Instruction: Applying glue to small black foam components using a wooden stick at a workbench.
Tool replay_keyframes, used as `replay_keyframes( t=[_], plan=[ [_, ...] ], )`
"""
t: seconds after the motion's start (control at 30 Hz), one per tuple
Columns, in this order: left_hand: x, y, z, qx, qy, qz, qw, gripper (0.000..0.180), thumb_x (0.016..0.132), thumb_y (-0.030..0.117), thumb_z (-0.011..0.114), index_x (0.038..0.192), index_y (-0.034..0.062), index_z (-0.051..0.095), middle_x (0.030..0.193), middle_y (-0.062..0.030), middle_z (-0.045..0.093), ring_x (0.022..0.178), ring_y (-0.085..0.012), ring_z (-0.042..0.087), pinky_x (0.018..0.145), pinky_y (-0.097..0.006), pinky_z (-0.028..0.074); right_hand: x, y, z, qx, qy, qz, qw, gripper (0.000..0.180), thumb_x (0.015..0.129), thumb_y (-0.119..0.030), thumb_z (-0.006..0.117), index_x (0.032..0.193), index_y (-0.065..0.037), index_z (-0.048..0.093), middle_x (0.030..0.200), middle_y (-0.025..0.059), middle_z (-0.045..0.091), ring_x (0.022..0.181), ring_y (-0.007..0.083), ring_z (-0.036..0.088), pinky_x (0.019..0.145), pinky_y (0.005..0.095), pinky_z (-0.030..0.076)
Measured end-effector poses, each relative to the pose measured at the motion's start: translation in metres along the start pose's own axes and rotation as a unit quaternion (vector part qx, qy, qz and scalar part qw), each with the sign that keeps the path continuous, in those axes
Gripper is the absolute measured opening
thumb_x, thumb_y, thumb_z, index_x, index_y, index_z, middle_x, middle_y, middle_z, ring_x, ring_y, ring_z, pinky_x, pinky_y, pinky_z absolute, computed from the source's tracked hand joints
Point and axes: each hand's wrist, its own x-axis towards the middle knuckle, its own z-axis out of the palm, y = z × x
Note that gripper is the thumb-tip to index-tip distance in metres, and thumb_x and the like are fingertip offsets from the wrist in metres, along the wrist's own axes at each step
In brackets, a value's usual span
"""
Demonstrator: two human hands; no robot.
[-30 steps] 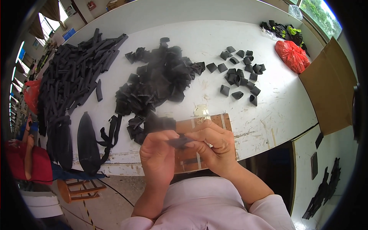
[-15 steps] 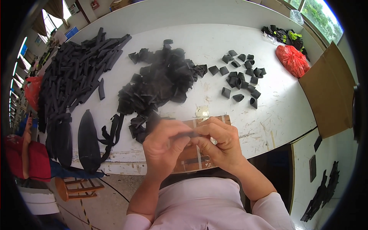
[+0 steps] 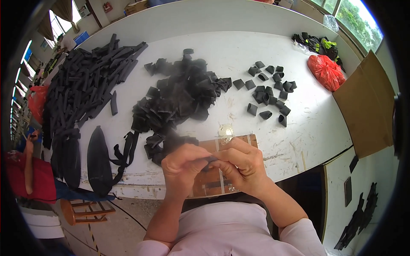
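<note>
Both my hands meet over a brown taped board point(image 3: 200, 187) at the table's front edge. Pinched between the fingertips is a small black fabric piece point(image 3: 209, 159), mostly covered by the fingers. My left hand point(image 3: 181, 165) grips its left end, thumb against fingers. Closed on the other end, my right hand point(image 3: 242, 165) has its fingers bent. Just beyond my left hand lies a heap of small black fabric pieces point(image 3: 179, 91). Farther right, several short black fabric loops point(image 3: 265, 98) are scattered apart on the white table point(image 3: 303, 123).
Long black strips point(image 3: 92, 70) are piled at the left, above two dark elongated pieces point(image 3: 99, 158). A red plastic bag point(image 3: 326, 71) and a cardboard panel point(image 3: 369, 109) stand at the right. Another person in red point(image 3: 34, 175) is at far left, near a wooden stool point(image 3: 83, 211).
My hands have shifted slightly toward me, and the left fingers have closed further around the black piece. The whole view has tilted a little.
</note>
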Motion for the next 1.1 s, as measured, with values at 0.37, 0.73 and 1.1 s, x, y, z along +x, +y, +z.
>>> replay_keyframes(
  t=[0.37, 0.73, 1.1],
  plan=[
    [-0.042, -0.078, -0.022, 0.462, 0.027, -0.179, 0.868, 0.021, 0.075, 0.005, 0.058, 0.096, 0.0024, 0.056, 0.087, -0.0125, 0.057, 0.083, -0.0255, 0.055, 0.073, -0.034, 0.044, 0.001, 0.027, -0.023, 0.184, 0.154, 0.250, 0.938, 0.039, 0.091, -0.032, 0.047, 0.093, 0.005, 0.059, 0.069, 0.0046, 0.058, 0.056, 0.0062, 0.050, 0.050, 0.0186, 0.040],
    [-0.065, -0.051, -0.004, -0.128, 0.191, -0.312, 0.922, 0.005, 0.081, 0.003, 0.057, 0.085, 0.0049, 0.053, 0.084, -0.0034, 0.056, 0.073, -0.0118, 0.054, 0.070, -0.026, 0.046, -0.083, 0.024, 0.065, 0.240, 0.034, 0.340, 0.909, 0.024, 0.080, -0.012, 0.063, 0.099, 0.001, 0.057, 0.082, 0.0075, 0.060, 0.070, 0.0120, 0.057, 0.062, 0.0246, 0.047],
    [-0.054, -0.009, -0.009, -0.303, 0.072, -0.327, 0.892, 0.027, 0.084, 0.022, 0.050, 0.097, -0.0016, 0.052, 0.090, -0.0133, 0.060, 0.082, -0.0203, 0.058, 0.070, -0.031, 0.047, -0.054, 0.026, 0.003, 0.071, -0.037, 0.162, 0.983, 0.005, 0.080, 0.001, 0.057, 0.084, -0.003, 0.057, 0.074, 0.0038, 0.058, 0.065, 0.0102, 0.055, 0.055, 0.0235, 0.044]
  ],
)
